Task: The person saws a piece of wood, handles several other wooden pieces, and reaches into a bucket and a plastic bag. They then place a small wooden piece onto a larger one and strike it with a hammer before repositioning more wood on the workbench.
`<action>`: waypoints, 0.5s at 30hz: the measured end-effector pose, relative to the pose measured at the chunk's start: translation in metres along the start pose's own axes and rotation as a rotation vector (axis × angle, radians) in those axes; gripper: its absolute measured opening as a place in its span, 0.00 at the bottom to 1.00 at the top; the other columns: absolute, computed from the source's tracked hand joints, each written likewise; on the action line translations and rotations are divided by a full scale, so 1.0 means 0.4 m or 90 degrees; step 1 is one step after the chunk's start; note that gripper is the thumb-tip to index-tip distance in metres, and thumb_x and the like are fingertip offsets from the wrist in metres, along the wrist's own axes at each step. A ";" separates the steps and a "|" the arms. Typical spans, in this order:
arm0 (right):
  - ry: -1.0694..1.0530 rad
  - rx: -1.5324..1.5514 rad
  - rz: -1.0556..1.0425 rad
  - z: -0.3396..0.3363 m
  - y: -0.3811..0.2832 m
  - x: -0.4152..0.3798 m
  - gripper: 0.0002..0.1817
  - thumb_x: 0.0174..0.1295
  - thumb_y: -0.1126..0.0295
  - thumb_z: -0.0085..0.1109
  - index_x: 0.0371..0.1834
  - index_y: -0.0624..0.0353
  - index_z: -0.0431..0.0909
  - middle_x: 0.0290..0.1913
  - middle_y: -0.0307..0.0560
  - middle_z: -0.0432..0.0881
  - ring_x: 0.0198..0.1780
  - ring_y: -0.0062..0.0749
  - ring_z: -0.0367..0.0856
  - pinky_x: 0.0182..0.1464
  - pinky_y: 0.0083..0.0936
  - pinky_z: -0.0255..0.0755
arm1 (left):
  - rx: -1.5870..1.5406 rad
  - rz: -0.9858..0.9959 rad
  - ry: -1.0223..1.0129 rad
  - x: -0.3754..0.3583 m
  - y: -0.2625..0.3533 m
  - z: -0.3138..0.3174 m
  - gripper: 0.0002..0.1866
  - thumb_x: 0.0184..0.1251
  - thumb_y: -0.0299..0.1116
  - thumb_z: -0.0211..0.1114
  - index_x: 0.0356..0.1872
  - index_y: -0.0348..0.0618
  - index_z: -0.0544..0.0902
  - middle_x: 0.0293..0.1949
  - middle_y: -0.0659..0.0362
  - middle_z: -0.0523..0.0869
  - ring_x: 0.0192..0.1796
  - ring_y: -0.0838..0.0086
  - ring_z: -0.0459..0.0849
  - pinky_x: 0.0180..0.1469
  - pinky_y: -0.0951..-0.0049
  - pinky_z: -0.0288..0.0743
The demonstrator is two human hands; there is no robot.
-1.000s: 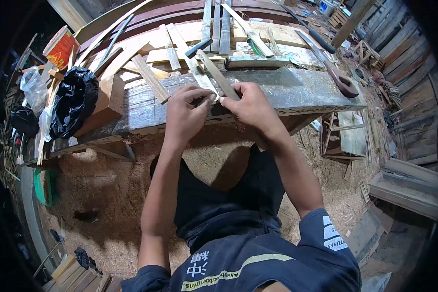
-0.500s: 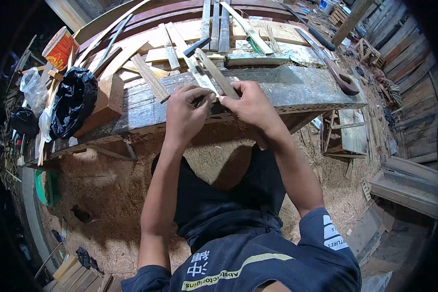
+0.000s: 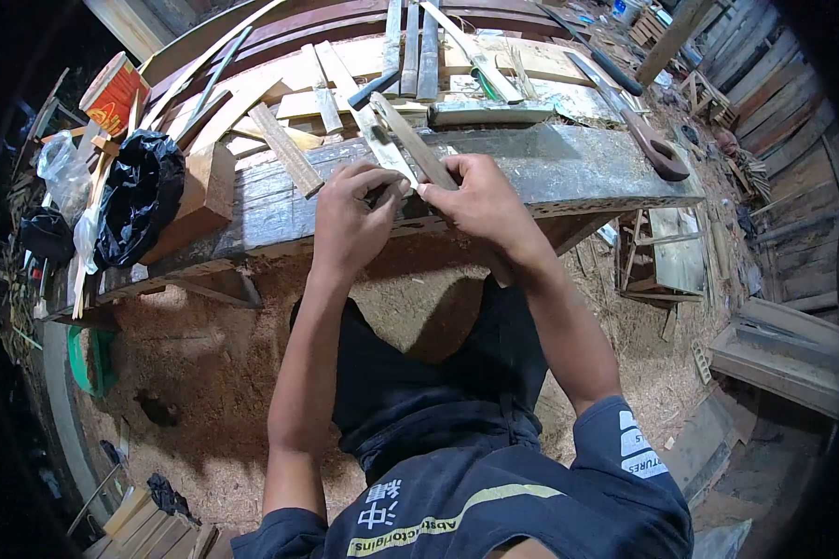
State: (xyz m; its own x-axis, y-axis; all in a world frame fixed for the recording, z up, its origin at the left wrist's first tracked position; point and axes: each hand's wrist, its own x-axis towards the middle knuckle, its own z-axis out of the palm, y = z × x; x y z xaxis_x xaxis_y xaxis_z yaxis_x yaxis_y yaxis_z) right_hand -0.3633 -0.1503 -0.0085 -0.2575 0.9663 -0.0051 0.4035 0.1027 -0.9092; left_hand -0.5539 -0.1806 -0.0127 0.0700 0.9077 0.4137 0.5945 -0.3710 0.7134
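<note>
Both hands meet over the front edge of a worn wooden bench. My left hand has its thumb and fingers pinched together near the tip of a pale strip; what lies inside the pinch is too small to name. Fingers of my right hand wrap round the lower end of a brown wooden stick, its thumb close to the left fingertips. A hammer with a dark head lies just beyond the stick. Left of the hands, a flat wooden piece rests on the bench.
A hand saw lies at the bench's right. Black plastic bag, wooden block and red container stand at the left. Wooden strips cover the back. Below are a green basin and a wooden crate.
The fingertips of my left hand have shifted very slightly. Both hands otherwise keep nearly the same place and grip.
</note>
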 end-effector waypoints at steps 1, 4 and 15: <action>0.001 -0.011 0.000 -0.002 -0.005 -0.002 0.18 0.58 0.63 0.67 0.41 0.71 0.86 0.27 0.57 0.86 0.30 0.33 0.86 0.37 0.36 0.79 | 0.000 -0.001 -0.001 -0.001 0.001 0.001 0.09 0.65 0.29 0.73 0.43 0.36 0.91 0.38 0.55 0.89 0.42 0.68 0.86 0.47 0.69 0.80; -0.003 -0.015 0.006 -0.002 -0.007 -0.001 0.18 0.58 0.63 0.67 0.41 0.72 0.85 0.27 0.57 0.86 0.30 0.34 0.86 0.38 0.36 0.79 | -0.002 -0.007 0.002 -0.001 0.002 0.001 0.10 0.64 0.30 0.74 0.43 0.36 0.91 0.38 0.55 0.89 0.42 0.69 0.86 0.46 0.69 0.80; 0.004 -0.018 -0.072 0.005 0.013 -0.006 0.15 0.65 0.66 0.68 0.45 0.69 0.86 0.29 0.40 0.84 0.30 0.18 0.78 0.33 0.25 0.74 | 0.081 0.115 0.056 -0.006 -0.015 0.010 0.08 0.62 0.29 0.74 0.40 0.38 0.91 0.38 0.53 0.90 0.41 0.62 0.87 0.46 0.65 0.80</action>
State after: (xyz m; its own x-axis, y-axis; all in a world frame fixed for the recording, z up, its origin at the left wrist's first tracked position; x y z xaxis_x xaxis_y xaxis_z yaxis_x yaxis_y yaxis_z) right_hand -0.3621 -0.1526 -0.0141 -0.2968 0.9497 0.1002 0.3963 0.2180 -0.8919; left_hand -0.5545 -0.1797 -0.0203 0.1177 0.8062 0.5798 0.6750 -0.4932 0.5487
